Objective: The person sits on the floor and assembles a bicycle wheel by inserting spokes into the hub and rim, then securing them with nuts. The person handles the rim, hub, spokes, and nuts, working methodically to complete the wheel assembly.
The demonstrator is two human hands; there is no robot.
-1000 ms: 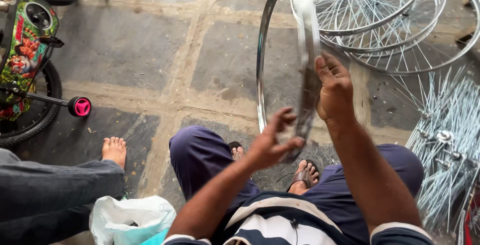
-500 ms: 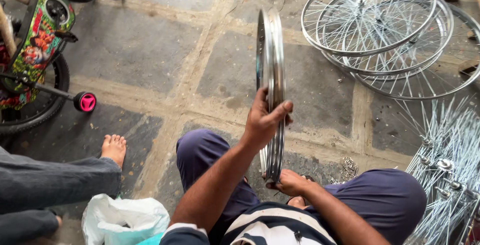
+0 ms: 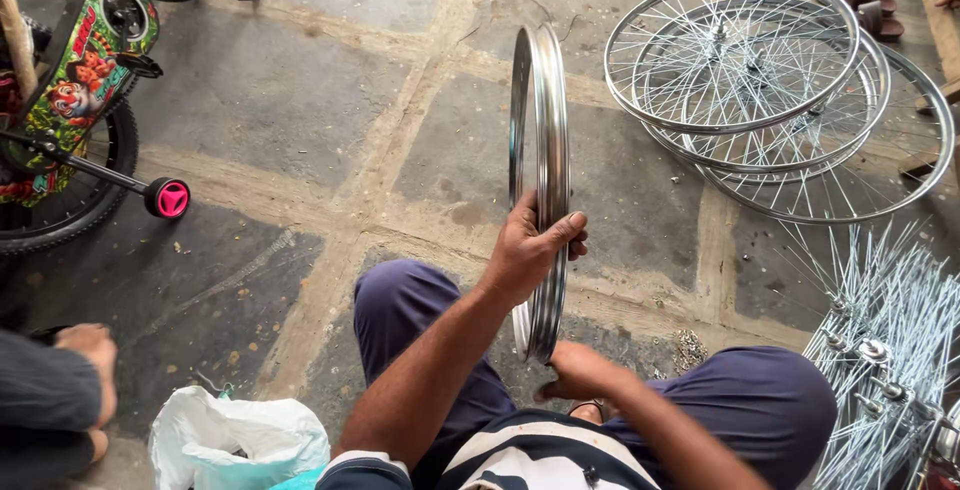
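left hand [image 3: 528,246] grips rim [image 3: 540,130]; right hand [image 3: 577,370] beneath.

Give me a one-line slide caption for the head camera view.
Left hand grips an upright bare wheel rim; right hand steadies its bottom, spoked wheels stacked nearby.

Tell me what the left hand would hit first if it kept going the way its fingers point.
The left hand is already on the bare chrome wheel rim, its fingers wrapped across it pointing right. Beyond the rim, the line looks free over the stone floor; the spoked wheels probably lie farther off, though depth is unclear.
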